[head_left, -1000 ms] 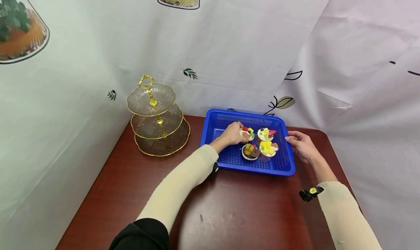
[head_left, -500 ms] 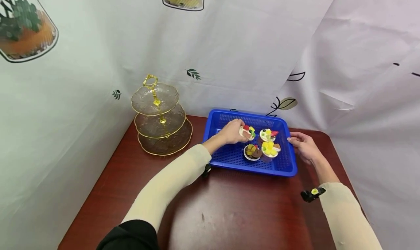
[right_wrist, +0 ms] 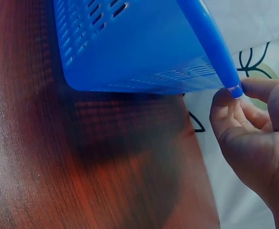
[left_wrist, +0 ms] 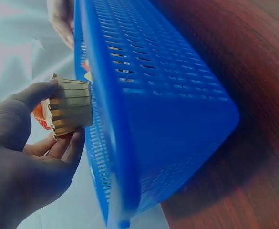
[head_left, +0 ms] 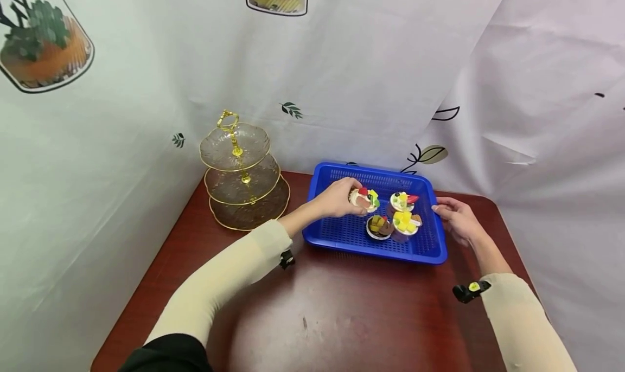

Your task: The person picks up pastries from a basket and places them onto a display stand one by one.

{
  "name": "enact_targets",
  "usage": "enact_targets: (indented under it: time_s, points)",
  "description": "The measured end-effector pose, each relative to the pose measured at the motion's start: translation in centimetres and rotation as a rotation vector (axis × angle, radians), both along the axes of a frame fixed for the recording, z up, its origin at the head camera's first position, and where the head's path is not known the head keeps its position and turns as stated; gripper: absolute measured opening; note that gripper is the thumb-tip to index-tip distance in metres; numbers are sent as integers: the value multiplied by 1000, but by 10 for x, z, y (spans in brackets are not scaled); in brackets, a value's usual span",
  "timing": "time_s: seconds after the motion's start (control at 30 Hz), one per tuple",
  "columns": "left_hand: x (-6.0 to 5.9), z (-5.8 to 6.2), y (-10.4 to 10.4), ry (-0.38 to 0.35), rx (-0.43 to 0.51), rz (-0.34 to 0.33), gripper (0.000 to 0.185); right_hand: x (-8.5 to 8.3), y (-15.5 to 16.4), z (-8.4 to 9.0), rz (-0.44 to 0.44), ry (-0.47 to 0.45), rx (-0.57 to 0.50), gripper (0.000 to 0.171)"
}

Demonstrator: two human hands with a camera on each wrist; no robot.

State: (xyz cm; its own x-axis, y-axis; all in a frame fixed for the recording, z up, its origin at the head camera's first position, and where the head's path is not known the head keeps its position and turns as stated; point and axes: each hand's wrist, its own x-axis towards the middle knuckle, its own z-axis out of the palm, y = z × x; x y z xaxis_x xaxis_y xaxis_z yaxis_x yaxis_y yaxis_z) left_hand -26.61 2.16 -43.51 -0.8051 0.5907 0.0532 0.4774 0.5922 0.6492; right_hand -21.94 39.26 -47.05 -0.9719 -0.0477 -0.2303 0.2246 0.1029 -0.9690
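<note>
Left hand [head_left: 337, 199]: thumb and fingers pinch a fruit-topped cupcake [head_left: 364, 200] by its pleated wrapper.
Held cupcake: roughly upright over the left-middle of the basket, raised to about rim level in the left wrist view; its pale cream top carries red, yellow and green pieces.
Right hand [head_left: 458, 219]: thumb and fingers grasp the basket's right rim.
Blue basket [head_left: 373, 255]: perforated plastic, on the worktop close to the backdrop.
Other cupcakes in the basket: a strawberry-topped cupcake [head_left: 401, 202] at back right, a yellow-cube cupcake [head_left: 405, 222] in front of it, and a chocolate cupcake [head_left: 379, 228] just beside that one on the left; whether they touch, I cannot tell.
Sleeves [head_left: 222, 274]: cream on both forearms, each with a small black wrist device [head_left: 287, 259].
Three-tier stand [head_left: 235, 186]: left of the basket and apart from it, clear plates edged in gold, gold handle on top.
Worktop [head_left: 337, 312]: reddish-brown, wood-grained.
Backdrop [head_left: 351, 84]: whitish cloth printed with plants.
</note>
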Motion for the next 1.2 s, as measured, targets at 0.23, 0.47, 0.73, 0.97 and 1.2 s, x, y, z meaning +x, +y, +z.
enact_targets:
  time_s: [0.23, 0.47, 0.73, 0.97, 1.2]
  points:
    - [12, 6, -12, 6, 56, -23, 65, 0, 0, -1, 3, -16, 0, 53]
    - [24, 9, -21, 28, 58, -50, 65, 1, -1, -1, 8, -14, 33, 54]
    - [38, 15, -32, 62, 96, -49, 64, 3, -1, -1, 0, -9, 36, 56]
    - [49, 23, -43, 85, 163, -37, 64, 3, -2, -1, 0, 16, 1, 55]
    - [61, 42, -60, 112, 227, -26, 64, 6, -5, 2, 1, 24, -29, 52]
